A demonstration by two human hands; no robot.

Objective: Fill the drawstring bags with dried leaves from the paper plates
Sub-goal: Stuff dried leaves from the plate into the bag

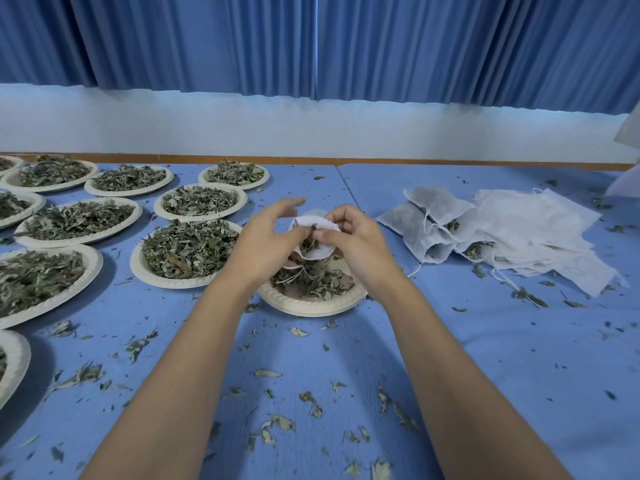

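Here, right hand point(354, 242) pinching drawstring bag point(317, 224), left hand point(266, 239) pinching dried leaves point(309, 243) at its mouth

Blue pleated curtains point(207, 39), white wall point(311, 129), blue tabletop point(485, 358).

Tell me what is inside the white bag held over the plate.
Dried leaves show in the open mouth of the drawstring bag. How full it is cannot be seen: its fabric covers the rest.
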